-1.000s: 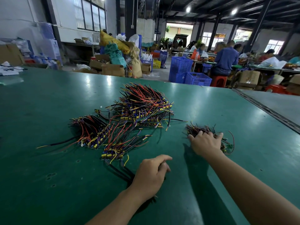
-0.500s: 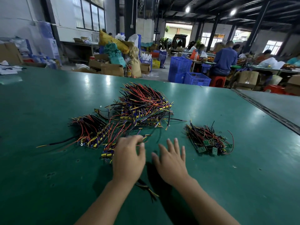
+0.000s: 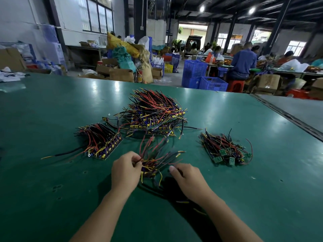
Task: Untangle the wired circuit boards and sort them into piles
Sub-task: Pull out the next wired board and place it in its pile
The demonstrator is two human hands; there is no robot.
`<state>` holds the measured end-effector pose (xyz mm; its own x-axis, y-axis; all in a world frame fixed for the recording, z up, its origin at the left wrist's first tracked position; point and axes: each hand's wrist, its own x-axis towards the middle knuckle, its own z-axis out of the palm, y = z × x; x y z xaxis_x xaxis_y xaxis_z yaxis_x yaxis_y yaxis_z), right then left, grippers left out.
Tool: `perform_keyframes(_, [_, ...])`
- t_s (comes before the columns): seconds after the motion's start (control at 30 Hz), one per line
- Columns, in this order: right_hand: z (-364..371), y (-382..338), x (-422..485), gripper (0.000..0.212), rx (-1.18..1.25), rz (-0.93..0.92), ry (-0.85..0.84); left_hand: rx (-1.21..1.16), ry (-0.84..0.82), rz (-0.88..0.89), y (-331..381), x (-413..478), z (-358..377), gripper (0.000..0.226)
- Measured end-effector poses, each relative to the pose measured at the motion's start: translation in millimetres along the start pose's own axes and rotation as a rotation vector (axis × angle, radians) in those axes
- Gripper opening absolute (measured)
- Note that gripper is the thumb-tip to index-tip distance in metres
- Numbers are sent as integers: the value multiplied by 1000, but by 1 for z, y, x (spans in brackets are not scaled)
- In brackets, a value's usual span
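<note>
1. Green matting covers your worktable (image 3: 52,119), and all the wired boards lie on it or just above it.
2. Your left hand (image 3: 125,170) is at the near middle of the table. Its fingers are curled and pinch the left end of a small tangle of wired boards (image 3: 153,163).
3. From that pinch, red, black and yellow wires fan out toward the far right. They are blurred, so single boards are hard to pick out.
4. Your right hand (image 3: 187,179) sits just right of the tangle, thumb pointing left toward it and fingers curled under. Because of the blur there, I cannot tell whether it grips a wire or only touches the ends.
5. The left pile (image 3: 102,144) lies far-left of your hands. Its boards are stacked in a slanted row, and one thick black cable trails off to the left.
6. The far pile (image 3: 155,112) is the largest. It sits beyond the tangle at mid-table, bristling with red and black leads.
7. The right pile (image 3: 225,151) lies well apart from your right hand. Small green boards show along its near edge.
8. Past the far edge of the table stand blue crates (image 3: 194,72) and cardboard boxes (image 3: 120,74). A person in a blue top (image 3: 242,64) sits on a red stool (image 3: 236,85), back turned to you.
</note>
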<state>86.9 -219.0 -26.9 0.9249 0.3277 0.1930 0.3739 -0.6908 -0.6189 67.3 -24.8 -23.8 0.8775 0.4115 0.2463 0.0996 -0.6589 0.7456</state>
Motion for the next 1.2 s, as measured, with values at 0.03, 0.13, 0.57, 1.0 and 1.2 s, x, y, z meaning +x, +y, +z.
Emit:
perform_keyframes(0.03, [1, 0, -1, 34, 24, 18, -11, -39, -6, 10, 1, -1, 2, 10])
perform_keyframes(0.13, [3, -3, 0, 18, 264, 128, -28, -215, 14, -15, 4, -1, 7, 12])
perform_keyframes(0.57, [-16, -12, 4, 8, 1488, 392, -49, -1169, -72, -422, 9, 9, -1, 28])
perform_keyframes(1.0, [-14, -15, -3, 52, 1103, 332, -105, -1599, -332, -519, 20, 3, -2, 19])
perform_keyframes(1.2, [-16, -18, -8, 18, 1158, 324, -143, -1568, -359, -519, 21, 0, 2, 21])
